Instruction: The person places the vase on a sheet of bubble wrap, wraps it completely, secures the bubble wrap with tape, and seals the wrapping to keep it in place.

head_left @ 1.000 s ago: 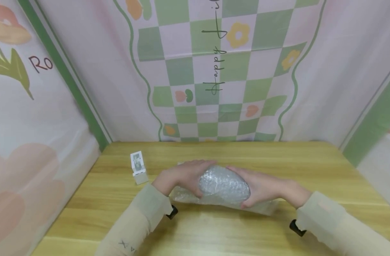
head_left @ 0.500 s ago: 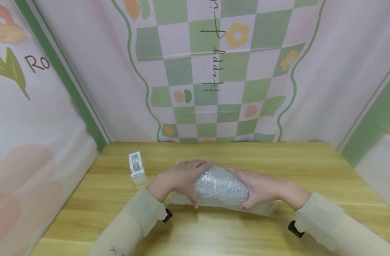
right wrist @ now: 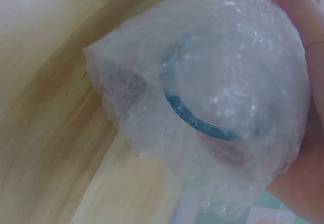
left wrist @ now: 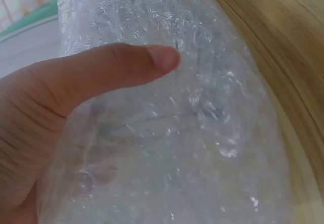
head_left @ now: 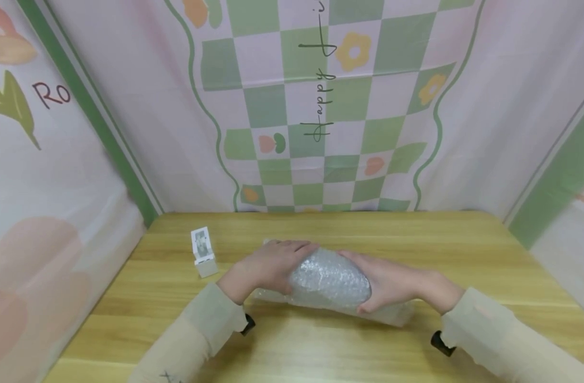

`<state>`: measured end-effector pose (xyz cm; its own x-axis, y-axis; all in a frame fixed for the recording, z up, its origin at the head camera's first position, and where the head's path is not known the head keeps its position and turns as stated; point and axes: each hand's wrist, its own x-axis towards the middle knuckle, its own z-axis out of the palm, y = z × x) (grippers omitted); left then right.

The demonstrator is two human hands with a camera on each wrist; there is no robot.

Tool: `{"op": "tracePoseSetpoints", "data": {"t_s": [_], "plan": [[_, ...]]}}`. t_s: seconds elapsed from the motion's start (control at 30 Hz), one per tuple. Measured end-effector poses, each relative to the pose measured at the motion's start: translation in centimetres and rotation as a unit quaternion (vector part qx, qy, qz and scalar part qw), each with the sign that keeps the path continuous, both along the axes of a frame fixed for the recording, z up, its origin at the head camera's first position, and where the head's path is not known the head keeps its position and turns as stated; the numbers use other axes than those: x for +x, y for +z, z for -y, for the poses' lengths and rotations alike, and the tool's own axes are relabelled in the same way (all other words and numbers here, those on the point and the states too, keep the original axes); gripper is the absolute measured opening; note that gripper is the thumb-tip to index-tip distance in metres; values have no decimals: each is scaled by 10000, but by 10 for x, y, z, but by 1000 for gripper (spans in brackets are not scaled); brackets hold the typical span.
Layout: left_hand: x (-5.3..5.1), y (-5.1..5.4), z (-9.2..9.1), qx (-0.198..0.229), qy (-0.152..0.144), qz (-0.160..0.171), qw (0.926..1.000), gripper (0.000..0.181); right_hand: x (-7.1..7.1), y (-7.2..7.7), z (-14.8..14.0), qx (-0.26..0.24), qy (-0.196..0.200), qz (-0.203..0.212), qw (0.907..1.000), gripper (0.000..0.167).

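A roll of clear bubble wrap (head_left: 327, 279) lies across the middle of the table, bundled round something. My left hand (head_left: 268, 266) grips its left part, fingers over the far side. The left wrist view shows that thumb laid along the crinkled bubble wrap (left wrist: 202, 143). On the right part, my right hand (head_left: 392, 279) holds the bundle between thumb and fingers. In the right wrist view the flared end of the bubble wrap (right wrist: 152, 133) sticks out past this hand, and a teal curved rim (right wrist: 197, 122) shows through the layers. The rest of the wrapped thing is blurred by the plastic.
A small white box (head_left: 203, 252) with a printed picture on it stands at the back left of the wooden table (head_left: 320, 346). Behind the table hangs a patterned cloth (head_left: 311, 106), with more cloth at both sides.
My left hand has shifted slightly left along the bubble wrap; its thumb dipped to the lower edge, then came back up. My right hand keeps its hold almost unmoved. The head view drifts a little.
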<state>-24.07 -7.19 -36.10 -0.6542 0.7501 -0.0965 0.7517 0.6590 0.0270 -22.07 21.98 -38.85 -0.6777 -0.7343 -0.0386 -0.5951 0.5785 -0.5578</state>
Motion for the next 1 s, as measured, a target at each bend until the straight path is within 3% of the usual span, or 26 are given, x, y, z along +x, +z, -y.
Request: {"op": "tracePoseSetpoints", "data": {"t_s": [0.3,0.63,0.87,1.0], "plan": [[5,0,5,-23,-233,116,9997,98,3,-3,1,-58,-188,50,9998,121],[-2,-12,15,475,-531,152,9973,101,7,-3,6,-195,-394,-169,9989,124],[-9,-20,18,1023,-373,693,9916,126,7,-4,7,-216,-400,-145,9989,123],[-7,-22,16,943,-323,503,9937,117,6,-5,6,-212,-381,-153,9989,123]]}}
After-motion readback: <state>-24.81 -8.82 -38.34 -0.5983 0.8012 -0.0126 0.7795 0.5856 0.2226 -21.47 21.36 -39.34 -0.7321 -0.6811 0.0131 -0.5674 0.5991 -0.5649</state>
